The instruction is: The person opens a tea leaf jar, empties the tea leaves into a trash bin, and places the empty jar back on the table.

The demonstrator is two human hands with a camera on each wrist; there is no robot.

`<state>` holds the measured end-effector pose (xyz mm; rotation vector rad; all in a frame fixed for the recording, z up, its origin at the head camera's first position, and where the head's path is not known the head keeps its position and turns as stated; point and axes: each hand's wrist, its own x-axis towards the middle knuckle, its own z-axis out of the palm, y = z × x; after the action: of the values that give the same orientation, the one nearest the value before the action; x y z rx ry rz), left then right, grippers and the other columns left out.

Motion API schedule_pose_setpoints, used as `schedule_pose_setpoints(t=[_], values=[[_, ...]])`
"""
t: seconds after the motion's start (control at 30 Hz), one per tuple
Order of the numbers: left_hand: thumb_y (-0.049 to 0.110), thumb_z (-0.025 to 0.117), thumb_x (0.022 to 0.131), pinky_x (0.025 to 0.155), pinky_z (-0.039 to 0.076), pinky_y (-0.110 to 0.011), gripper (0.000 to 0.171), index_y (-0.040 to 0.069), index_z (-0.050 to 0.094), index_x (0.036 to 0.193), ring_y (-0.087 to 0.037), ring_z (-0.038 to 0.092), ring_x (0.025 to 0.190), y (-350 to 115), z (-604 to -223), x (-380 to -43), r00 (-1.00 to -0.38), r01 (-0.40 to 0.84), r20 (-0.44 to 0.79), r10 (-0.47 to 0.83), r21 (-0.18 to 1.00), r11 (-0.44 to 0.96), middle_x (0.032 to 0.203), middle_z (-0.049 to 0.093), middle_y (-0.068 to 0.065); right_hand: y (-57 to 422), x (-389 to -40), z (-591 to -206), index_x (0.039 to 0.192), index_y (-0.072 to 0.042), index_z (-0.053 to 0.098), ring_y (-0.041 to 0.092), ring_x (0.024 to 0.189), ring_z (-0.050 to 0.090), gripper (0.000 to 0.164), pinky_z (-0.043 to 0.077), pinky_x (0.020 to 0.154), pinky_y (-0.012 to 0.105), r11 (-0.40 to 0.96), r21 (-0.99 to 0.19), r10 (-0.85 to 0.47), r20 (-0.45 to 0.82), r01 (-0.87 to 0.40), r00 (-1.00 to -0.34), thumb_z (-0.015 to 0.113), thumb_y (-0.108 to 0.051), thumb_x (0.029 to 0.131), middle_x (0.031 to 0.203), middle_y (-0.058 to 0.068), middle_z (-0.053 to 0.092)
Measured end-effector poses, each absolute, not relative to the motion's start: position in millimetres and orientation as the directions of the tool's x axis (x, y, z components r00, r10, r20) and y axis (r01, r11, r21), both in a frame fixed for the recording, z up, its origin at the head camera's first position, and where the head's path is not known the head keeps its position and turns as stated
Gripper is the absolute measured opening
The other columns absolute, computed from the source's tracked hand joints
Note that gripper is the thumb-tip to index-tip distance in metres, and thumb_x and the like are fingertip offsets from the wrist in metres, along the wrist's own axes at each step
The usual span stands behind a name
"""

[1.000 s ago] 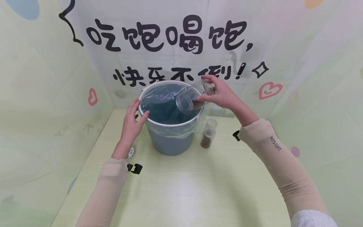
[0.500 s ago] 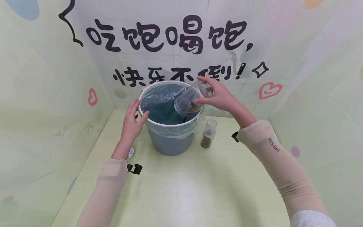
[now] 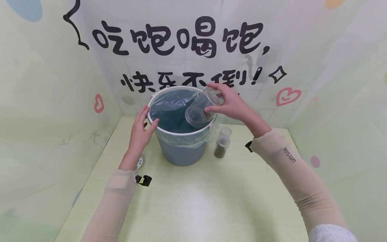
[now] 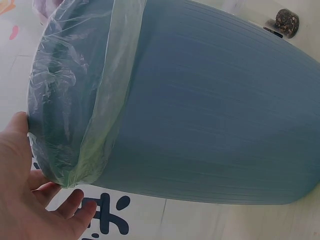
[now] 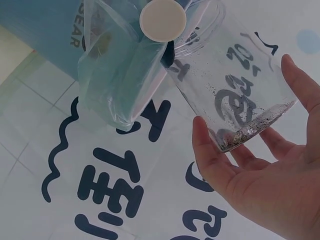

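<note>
In the head view my right hand (image 3: 231,102) grips a clear jar (image 3: 199,109) near its base. The jar is tipped with its mouth down over the right side of a blue-grey trash bin (image 3: 181,154). Dark residue clings near the jar's base in the right wrist view. A thin clear plastic bag (image 4: 65,75) lines the bin and folds over its rim. My left hand (image 3: 141,129) rests against the left of the rim, fingers fairly straight along the outside and thumb toward the front, as the left wrist view of the hand (image 4: 30,185) also shows.
Right of the bin stands a small clear container (image 3: 221,148) with dark bits in it, with another clear container (image 3: 225,132) behind it. A white round piece (image 3: 139,162) is partly hidden behind my left wrist. A printed sheet (image 3: 187,64) rises behind the bin.
My right hand has moved slightly left with the tilted jar over the bin. The dark contents seen in the jar have largely gone. My left hand has stayed in place.
</note>
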<state>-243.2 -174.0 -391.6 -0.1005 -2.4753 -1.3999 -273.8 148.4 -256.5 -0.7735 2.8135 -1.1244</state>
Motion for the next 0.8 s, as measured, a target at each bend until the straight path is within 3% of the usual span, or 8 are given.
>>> schedule_pose_setpoints(t=[0.53, 0.67, 0.8], values=[[0.031, 0.062, 0.098, 0.115, 0.040, -0.057, 0.068, 0.009, 0.033, 0.156, -0.035, 0.033, 0.149, -174.0, -391.7, -242.2, -0.954, 0.205, 0.289, -0.084, 0.830, 0.518, 0.166, 0.024, -0.008, 144.9, -274.7, -258.5, 0.151, -0.021, 0.043, 0.028, 0.121, 0.050, 0.084, 0.047, 0.099, 0.048, 0.649, -0.600, -0.469, 0.169, -0.468, -0.867, 0.086, -0.025, 0.078, 0.137, 0.014, 0.050], [0.031, 0.061, 0.098, 0.115, 0.039, -0.056, 0.068, 0.009, 0.032, 0.156, -0.035, 0.033, 0.149, -173.9, -391.5, -242.1, -0.954, 0.206, 0.288, -0.083, 0.831, 0.516, 0.166, 0.024, -0.008, 144.0, -274.0, -257.5, 0.152, -0.022, 0.042, 0.028, 0.118, 0.049, 0.084, 0.048, 0.096, 0.047, 0.643, -0.602, -0.470, 0.178, -0.474, -0.864, 0.085, -0.025, 0.079, 0.137, 0.015, 0.049], [0.032, 0.061, 0.098, 0.115, 0.039, -0.055, 0.069, 0.009, 0.032, 0.156, -0.035, 0.033, 0.149, -174.2, -391.9, -242.4, -0.955, 0.203, 0.285, -0.084, 0.831, 0.517, 0.166, 0.024, -0.008, 141.5, -270.9, -256.0, 0.153, -0.022, 0.038, 0.028, 0.126, 0.050, 0.087, 0.047, 0.102, 0.047, 0.590, -0.630, -0.452, 0.261, -0.506, -0.853, 0.085, -0.024, 0.080, 0.145, 0.012, 0.047]])
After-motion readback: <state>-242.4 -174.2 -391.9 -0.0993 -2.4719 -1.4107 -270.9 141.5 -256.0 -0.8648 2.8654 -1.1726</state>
